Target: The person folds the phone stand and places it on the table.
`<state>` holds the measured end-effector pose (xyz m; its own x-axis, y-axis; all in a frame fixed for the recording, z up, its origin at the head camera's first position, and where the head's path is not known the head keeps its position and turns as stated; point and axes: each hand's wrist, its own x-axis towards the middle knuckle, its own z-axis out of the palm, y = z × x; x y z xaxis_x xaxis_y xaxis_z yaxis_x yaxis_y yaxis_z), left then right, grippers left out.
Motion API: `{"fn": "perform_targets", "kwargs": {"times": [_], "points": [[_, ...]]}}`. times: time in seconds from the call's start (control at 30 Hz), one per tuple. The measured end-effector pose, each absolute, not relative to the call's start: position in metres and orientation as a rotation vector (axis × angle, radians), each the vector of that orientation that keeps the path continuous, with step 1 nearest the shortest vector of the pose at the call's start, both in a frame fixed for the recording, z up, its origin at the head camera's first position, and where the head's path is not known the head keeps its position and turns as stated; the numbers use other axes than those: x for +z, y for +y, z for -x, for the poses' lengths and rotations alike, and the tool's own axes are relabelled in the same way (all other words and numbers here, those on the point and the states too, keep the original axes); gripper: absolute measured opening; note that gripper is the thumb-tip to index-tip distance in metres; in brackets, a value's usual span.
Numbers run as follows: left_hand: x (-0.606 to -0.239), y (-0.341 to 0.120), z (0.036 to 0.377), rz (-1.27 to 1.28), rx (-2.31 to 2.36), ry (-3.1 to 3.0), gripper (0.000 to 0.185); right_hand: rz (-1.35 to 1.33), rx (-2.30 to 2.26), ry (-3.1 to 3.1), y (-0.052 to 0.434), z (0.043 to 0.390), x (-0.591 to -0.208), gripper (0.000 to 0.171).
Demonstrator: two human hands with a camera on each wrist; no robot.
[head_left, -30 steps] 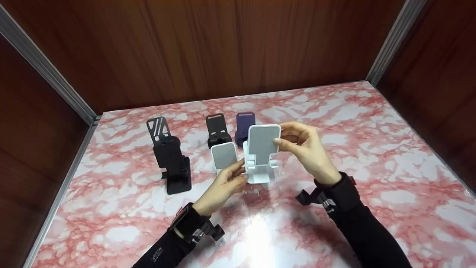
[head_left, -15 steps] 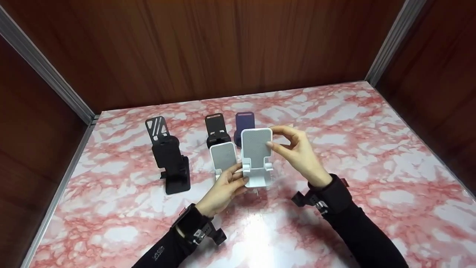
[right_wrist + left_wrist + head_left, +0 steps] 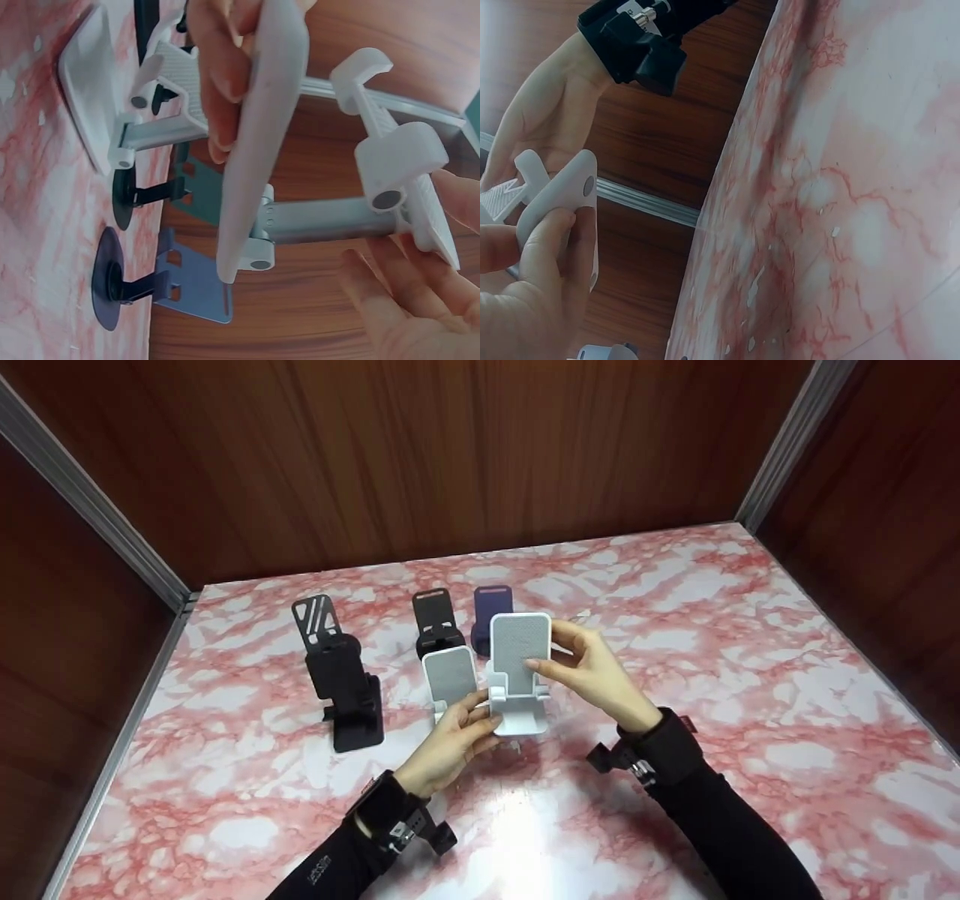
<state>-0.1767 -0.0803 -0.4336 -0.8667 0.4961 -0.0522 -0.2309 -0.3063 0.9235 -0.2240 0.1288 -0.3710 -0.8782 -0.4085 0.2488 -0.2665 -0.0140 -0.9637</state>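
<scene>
A white phone stand with a grey textured pad [image 3: 517, 637] is held off the table between both hands. My left hand [image 3: 444, 746] grips its base [image 3: 266, 127] at the left edge, thumb on one face and fingers on the other. My right hand [image 3: 596, 675] pinches the upper plate from its right side, thumb on the pad and fingers behind. In the right wrist view a metal arm [image 3: 330, 220] joins base and plate. A second white phone stand [image 3: 451, 671] stands just behind my left hand, partly hidden by it.
Behind stand a small black phone stand [image 3: 433, 611] and a purple phone stand [image 3: 493, 604], the latter partly covered by the held one. A larger black phone stand [image 3: 335, 667] is at the left. Wooden panels [image 3: 450, 465] enclose the marbled table [image 3: 750, 660].
The held white phone stand has shifted slightly left, and its plate's tilt has changed. My right hand has moved left with it, its thumb now lower on the pad. My left hand keeps its grip.
</scene>
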Motion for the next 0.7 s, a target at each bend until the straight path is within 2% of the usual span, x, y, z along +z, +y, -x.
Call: {"fn": "perform_targets", "kwargs": {"times": [0.7], "points": [[-0.4375, -0.0797, 0.1772, -0.306, 2.156, 1.571, 0.053, 0.797, -1.987, 2.232, 0.1256, 0.2290, -0.3788, 0.046]]}}
